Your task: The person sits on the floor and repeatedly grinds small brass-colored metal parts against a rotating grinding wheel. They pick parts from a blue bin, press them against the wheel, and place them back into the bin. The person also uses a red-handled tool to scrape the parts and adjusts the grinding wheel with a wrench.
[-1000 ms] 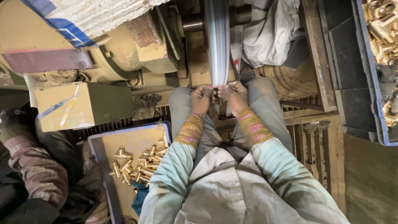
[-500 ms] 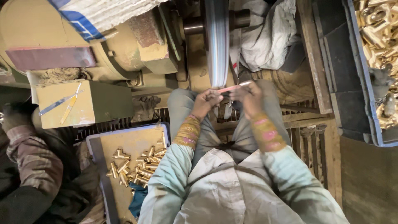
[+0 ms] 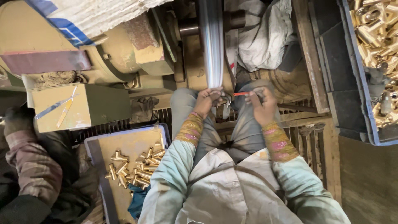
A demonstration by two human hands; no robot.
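I am seeing my left hand (image 3: 207,101) gripping a small curved metal piece (image 3: 224,99) beside the spinning silvery buffing wheel (image 3: 212,41); my right hand (image 3: 262,105) is pinching a thin red-tipped stick (image 3: 241,94).

tray of brass fittings (image 3: 132,168), white cloth (image 3: 265,35)

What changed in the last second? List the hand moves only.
The right hand drew off the spinning polishing wheel to the right, holding a thin red-tipped piece. The left hand stayed at the wheel's edge. The tray of brass fittings is unchanged.
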